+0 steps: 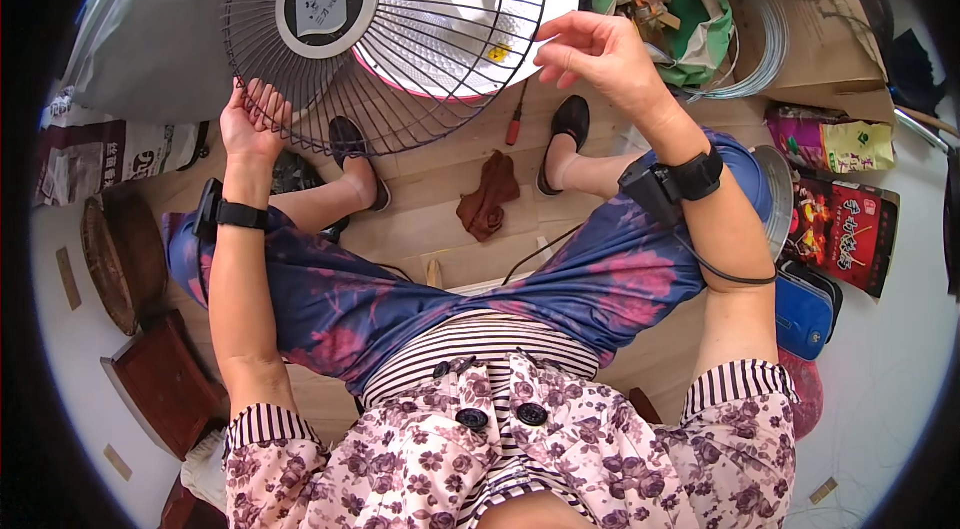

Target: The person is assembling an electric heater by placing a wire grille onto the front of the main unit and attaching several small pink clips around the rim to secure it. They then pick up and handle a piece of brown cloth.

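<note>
A dark wire fan grille [430,19] with a round silver-and-black centre badge [327,3] is held up in front of me, tilted. My left hand [256,121] has its fingers wrapped round the lower left rim of this grille. At the right rim, my right hand [605,59] has its fingers bent and apart, with nothing visible between them; its fingertips are close to the wires, and whether they touch I cannot tell. Behind the grille is a white, round, pink-rimmed surface [455,69] bearing a small yellow mark.
On the floor between my feet lie a red-handled screwdriver [514,127] and a crumpled brown cloth [488,197]. A green bag [690,39], a coil of wire [770,49] and a cardboard box [825,19] stand at the right. Wooden stools [160,379] are at the left.
</note>
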A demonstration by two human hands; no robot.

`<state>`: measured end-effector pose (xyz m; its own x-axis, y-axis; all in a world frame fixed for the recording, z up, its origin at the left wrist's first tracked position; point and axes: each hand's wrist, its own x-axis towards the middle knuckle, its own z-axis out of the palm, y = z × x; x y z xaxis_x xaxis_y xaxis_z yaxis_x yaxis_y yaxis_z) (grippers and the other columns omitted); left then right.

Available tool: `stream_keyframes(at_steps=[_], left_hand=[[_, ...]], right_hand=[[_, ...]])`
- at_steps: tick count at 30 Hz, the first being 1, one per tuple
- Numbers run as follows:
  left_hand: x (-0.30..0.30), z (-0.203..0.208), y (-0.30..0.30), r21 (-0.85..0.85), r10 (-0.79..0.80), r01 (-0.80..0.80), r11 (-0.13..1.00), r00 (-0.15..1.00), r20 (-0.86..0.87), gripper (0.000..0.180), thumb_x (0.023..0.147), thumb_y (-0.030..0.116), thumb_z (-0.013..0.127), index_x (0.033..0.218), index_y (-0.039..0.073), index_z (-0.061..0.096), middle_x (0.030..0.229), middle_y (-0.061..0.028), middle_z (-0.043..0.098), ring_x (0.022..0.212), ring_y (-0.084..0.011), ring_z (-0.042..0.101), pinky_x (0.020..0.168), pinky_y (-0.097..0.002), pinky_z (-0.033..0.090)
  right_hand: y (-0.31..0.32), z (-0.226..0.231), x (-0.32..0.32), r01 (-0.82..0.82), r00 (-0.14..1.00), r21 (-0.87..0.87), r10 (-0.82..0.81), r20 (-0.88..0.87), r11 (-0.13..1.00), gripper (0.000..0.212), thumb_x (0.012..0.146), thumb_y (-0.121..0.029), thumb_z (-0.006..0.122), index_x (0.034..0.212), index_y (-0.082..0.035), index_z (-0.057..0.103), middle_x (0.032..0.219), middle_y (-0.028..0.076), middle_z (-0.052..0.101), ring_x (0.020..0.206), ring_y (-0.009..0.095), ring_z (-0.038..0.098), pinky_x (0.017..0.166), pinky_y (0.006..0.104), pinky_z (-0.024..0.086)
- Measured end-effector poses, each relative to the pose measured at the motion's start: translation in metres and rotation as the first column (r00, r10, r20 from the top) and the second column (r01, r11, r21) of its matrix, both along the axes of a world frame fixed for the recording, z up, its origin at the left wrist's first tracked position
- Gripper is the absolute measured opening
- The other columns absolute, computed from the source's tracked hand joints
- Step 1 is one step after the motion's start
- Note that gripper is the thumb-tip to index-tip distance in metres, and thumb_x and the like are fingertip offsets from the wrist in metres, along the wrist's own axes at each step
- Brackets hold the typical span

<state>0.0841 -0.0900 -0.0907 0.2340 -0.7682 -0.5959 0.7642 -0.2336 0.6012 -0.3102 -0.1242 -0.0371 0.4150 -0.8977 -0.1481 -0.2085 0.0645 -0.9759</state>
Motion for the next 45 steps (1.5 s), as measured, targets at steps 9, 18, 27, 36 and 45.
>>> stream_keyframes(at_steps=[9, 18, 27, 36, 45], left_hand=[[-0.007, 0.007, 0.001, 0.026, 0.04, -0.04, 0.999, 0.999, -0.004, 0.045, 0.097, 0.035, 0.037, 0.056, 0.018, 0.029, 0.047, 0.0054, 0.018, 0.038, -0.0079, 0.015, 0.04, -0.0209, 0.018], [-0.01, 0.011, -0.001, 0.098, -0.021, 0.004, 0.995, 0.983, 0.181, 0.042, 0.089, 0.05, 0.049, 0.064, 0.017, 0.043, 0.057, 0.0073, 0.041, 0.05, -0.0063, 0.04, 0.052, -0.0209, 0.036], [0.025, -0.022, -0.004, -0.008, -0.054, 0.055, 0.998, 0.995, 0.085, 0.034, 0.091, 0.041, 0.05, 0.098, 0.009, 0.061, 0.091, -0.0004, 0.065, 0.078, -0.0129, 0.06, 0.074, -0.0294, 0.048], [0.014, -0.008, -0.002, -0.172, -0.184, 0.166, 0.971, 0.978, -0.094, 0.032, 0.095, 0.032, 0.044, 0.103, 0.006, 0.06, 0.078, 0.002, 0.063, 0.065, -0.0095, 0.057, 0.057, -0.0228, 0.046], [0.004, 0.005, 0.0, -0.212, -0.157, 0.165, 0.963, 0.986, 0.056, 0.048, 0.093, 0.051, 0.035, 0.058, 0.017, 0.038, 0.05, 0.0044, 0.031, 0.04, -0.0089, 0.026, 0.038, -0.0228, 0.024]], right_hand=[[0.005, -0.008, 0.01, -0.068, 0.997, 0.152, 0.061, 0.048, 0.986, 0.014, 0.082, -0.011, 0.065, 0.086, 0.002, 0.066, 0.075, 0.008, 0.067, 0.062, 0.01, 0.064, 0.052, 0.0188, 0.048], [0.005, -0.007, 0.009, -0.097, 0.995, 0.083, 0.096, 0.027, 0.992, 0.015, 0.082, -0.011, 0.064, 0.081, 0.003, 0.065, 0.066, 0.007, 0.064, 0.055, 0.009, 0.061, 0.052, 0.0207, 0.05], [-0.002, -0.013, 0.001, -0.17, 0.985, 0.159, 0.167, 0.034, 0.972, 0.016, 0.086, -0.014, 0.061, 0.081, 0.002, 0.062, 0.07, 0.007, 0.064, 0.06, 0.01, 0.061, 0.056, 0.0211, 0.05], [-0.008, -0.016, -0.007, -0.057, 0.997, 0.154, 0.048, 0.062, 0.986, 0.016, 0.085, -0.013, 0.063, 0.084, 0.003, 0.065, 0.072, 0.009, 0.065, 0.061, 0.011, 0.062, 0.059, 0.0207, 0.049], [-0.002, -0.007, 0.002, -0.125, 0.99, 0.113, 0.116, 0.084, 0.986, 0.014, 0.084, -0.011, 0.062, 0.081, 0.003, 0.064, 0.07, 0.009, 0.065, 0.06, 0.012, 0.061, 0.057, 0.0218, 0.05]])
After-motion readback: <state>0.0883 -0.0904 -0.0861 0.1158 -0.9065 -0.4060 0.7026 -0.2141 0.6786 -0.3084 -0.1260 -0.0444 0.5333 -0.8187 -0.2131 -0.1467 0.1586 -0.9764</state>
